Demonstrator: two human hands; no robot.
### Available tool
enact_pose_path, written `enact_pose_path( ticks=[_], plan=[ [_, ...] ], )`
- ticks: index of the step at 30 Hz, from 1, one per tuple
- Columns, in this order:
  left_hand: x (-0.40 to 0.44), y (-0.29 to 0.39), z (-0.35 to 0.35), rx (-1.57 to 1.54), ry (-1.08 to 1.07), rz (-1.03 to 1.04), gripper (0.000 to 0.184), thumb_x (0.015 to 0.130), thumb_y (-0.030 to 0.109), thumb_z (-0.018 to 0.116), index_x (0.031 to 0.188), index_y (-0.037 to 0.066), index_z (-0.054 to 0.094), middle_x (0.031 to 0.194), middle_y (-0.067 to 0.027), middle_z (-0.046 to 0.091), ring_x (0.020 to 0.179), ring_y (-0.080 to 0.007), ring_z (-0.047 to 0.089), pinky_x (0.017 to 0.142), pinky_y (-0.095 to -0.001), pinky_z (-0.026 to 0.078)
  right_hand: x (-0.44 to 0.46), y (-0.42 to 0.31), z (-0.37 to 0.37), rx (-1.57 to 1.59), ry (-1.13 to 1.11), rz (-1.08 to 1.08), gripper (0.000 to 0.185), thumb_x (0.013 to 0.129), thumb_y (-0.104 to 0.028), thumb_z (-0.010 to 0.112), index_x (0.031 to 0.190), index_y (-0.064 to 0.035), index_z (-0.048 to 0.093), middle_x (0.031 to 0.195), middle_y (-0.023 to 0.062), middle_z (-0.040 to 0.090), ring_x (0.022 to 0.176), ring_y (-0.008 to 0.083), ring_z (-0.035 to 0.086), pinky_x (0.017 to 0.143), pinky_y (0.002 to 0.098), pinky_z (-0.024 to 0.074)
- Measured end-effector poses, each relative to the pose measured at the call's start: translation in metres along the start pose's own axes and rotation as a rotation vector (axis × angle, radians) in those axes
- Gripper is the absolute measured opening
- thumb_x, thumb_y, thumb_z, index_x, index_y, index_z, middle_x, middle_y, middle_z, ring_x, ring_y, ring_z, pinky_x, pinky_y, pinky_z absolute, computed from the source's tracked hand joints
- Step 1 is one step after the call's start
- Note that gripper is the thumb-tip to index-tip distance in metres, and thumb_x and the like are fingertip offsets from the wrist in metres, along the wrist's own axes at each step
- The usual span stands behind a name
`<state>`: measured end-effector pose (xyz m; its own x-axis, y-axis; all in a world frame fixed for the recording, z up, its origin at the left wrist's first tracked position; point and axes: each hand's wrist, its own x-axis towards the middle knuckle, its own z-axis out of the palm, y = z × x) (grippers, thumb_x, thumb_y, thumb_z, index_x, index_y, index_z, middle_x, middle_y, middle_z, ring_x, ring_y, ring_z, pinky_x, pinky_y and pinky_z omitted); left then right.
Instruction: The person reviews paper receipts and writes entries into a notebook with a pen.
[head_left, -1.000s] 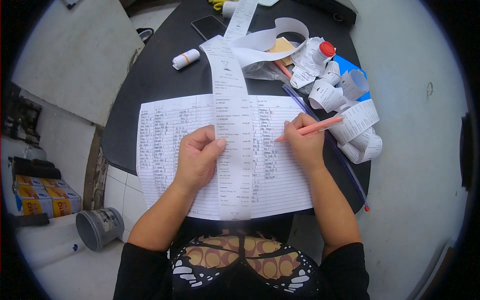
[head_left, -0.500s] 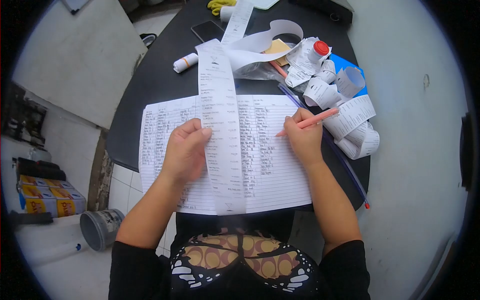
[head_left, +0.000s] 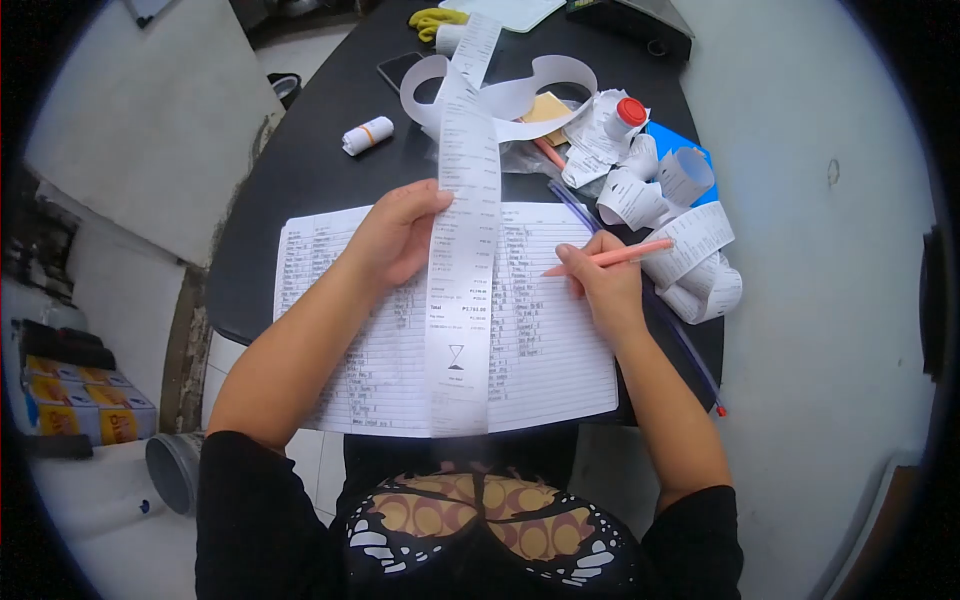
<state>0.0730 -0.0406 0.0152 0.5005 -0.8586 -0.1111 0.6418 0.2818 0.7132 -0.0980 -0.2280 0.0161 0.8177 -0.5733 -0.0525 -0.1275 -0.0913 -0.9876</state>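
A long printed receipt strip (head_left: 463,260) hangs over the middle of an open lined notebook (head_left: 560,370). My left hand (head_left: 405,230) is closed on the strip's left edge, thumb on top. Handwritten lists fill columns on both pages. In my right hand (head_left: 605,280) is a pink pen (head_left: 630,253), its tip at the writing on the right page. Beyond the notebook the strip runs up into loose paper curls (head_left: 560,70).
Curled receipts (head_left: 690,240), a red-capped container (head_left: 630,112) and a blue item (head_left: 690,145) crowd the right. A banded paper roll (head_left: 367,135), phone (head_left: 398,68) and yellow cloth (head_left: 437,20) lie on the dark table (head_left: 270,220). A wall borders the right.
My left hand has moved up and away along the receipt, which now shows its total line and hourglass mark lower down. The pen stays over the right page. The view has shifted slightly.
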Motion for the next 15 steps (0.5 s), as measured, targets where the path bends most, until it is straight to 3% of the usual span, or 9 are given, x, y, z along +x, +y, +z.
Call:
enact_pose_path(
  ticks=[3, 15],
  plan=[
    [0.009, -0.002, -0.008, -0.055, -0.048, -0.017, 0.023, 0.087, 0.009, 0.054, 0.104, -0.006, 0.055, 0.103, -0.0157, 0.062, 0.095, -0.0202, 0.062, 0.087, -0.0322, 0.049, -0.002, 0.008, -0.001, -0.072, 0.018, -0.081, 0.029, 0.08, -0.013, 0.071, 0.067, -0.0073, 0.046, 0.055, 0.0027, 0.052, 0.045, 0.0055, 0.043, 0.041, 0.0187, 0.0325],
    [0.011, -0.006, -0.015, -0.081, -0.083, -0.07, 0.024, 0.085, 0.009, 0.057, 0.104, -0.007, 0.056, 0.103, -0.0171, 0.063, 0.093, -0.0199, 0.063, 0.085, -0.0315, 0.05, -0.007, 0.009, 0.011, -0.082, -0.004, -0.122, 0.021, 0.076, -0.007, 0.072, 0.067, -0.0037, 0.053, 0.062, 0.0014, 0.056, 0.057, 0.0044, 0.047, 0.051, 0.0201, 0.0356]
  ],
)
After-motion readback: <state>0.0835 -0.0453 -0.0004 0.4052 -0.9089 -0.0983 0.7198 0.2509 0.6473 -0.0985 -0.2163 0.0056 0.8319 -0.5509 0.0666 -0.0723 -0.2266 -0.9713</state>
